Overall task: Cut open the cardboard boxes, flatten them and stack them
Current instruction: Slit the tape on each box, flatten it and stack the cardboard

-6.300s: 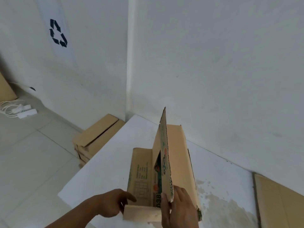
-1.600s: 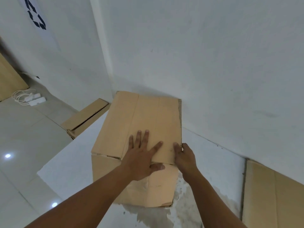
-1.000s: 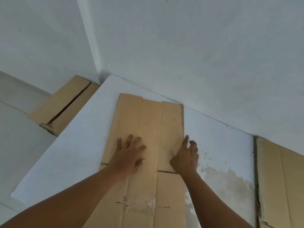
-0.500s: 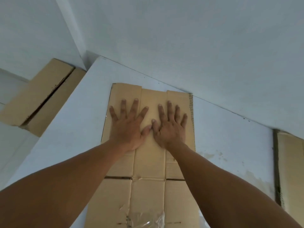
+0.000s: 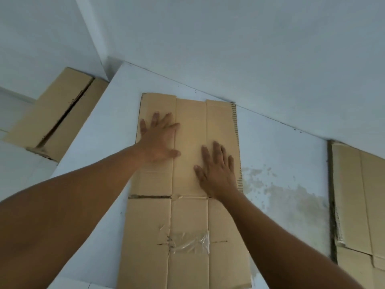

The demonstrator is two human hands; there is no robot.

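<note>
A flattened brown cardboard box point(image 5: 187, 222) lies on the white table point(image 5: 100, 184), plain side up, with a patch of clear tape point(image 5: 191, 243) near its front part. My left hand point(image 5: 158, 140) rests palm down on the box's far left panel, fingers spread. On the right panel, a little nearer to me, my right hand point(image 5: 216, 170) lies flat with fingers apart. Neither hand holds anything.
Flattened cardboard point(image 5: 362, 205) lies at the table's right end. A folded cardboard stack point(image 5: 56, 115) sits on the floor to the left, against the wall. White walls close off the table's far side. A stained patch point(image 5: 287, 195) marks the table right of the box.
Both hands, pressed side by side on the far panels half a second ago, have spread apart: the left slid left, the right moved right and back toward me. The box stays flat.
</note>
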